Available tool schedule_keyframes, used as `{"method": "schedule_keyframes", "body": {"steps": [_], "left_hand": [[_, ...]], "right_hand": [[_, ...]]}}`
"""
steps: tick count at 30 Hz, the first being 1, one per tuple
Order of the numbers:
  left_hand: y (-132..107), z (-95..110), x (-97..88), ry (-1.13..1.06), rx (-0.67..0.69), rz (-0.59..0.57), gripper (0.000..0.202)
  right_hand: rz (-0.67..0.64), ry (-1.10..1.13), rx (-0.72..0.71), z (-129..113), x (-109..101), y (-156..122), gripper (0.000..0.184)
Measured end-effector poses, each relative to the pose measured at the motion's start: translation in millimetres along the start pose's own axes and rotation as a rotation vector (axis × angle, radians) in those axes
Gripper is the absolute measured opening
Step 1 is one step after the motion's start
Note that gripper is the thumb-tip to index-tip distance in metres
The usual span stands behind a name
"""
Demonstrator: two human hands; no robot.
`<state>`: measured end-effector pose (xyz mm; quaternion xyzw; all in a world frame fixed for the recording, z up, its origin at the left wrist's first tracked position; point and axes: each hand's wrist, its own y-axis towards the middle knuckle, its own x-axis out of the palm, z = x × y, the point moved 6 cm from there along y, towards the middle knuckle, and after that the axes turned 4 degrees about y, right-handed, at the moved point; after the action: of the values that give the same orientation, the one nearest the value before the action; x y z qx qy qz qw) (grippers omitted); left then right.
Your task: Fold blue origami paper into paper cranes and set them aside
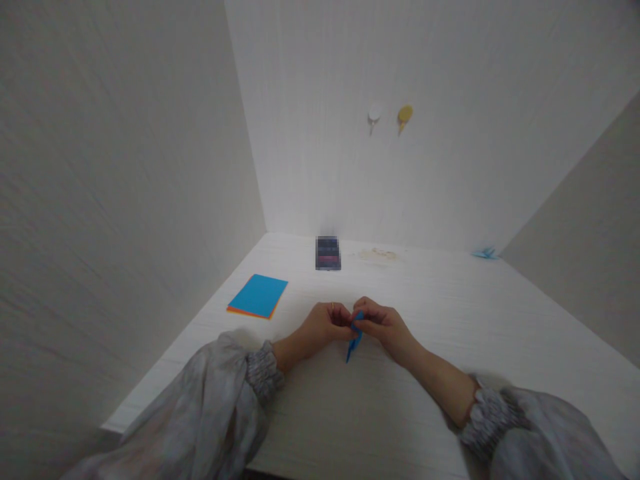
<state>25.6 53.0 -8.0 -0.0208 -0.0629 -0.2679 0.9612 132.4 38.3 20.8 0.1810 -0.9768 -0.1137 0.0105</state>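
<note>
My left hand (325, 323) and my right hand (381, 323) meet over the middle of the white table (450, 313), fingers pinched together. Between them they hold a small folded piece of blue paper (355, 341), whose narrow point hangs down toward the tabletop. Both hands are closed on the paper's upper part, which the fingers partly hide. My grey sleeves reach to the wrists at the near edge.
A stack of square paper sheets (259, 296), blue on top with orange beneath, lies to the left. A dark blurred phone-like object (328, 253) lies near the back wall, a pale patch (377, 254) beside it. A small blue folded piece (485, 253) sits far right. Two wall hooks (390, 117) hang above.
</note>
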Motion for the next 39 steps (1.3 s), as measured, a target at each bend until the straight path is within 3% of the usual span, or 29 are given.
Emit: {"method": "schedule_keyframes", "body": {"steps": [10,16,30,39], "left_hand": [[0,1,0.4,-0.005,-0.005,0.026,0.027],[1,4,-4.4,0.033,0.034,0.087,0.027],[1,11,-5.1,0.096,0.132,0.178,0.025],[3,7,-4.5,0.1,0.132,0.161,0.026]], "right_hand": [[-0.004,0.001,0.022,0,3,0,0.007],[0.061,0.12,0.096,8,2,-1,0.025],[0.136,-0.227,-0.072,-6,-5,2,0.01],[0.128,-0.228,-0.045,-3,-5,0,0.011]]}}
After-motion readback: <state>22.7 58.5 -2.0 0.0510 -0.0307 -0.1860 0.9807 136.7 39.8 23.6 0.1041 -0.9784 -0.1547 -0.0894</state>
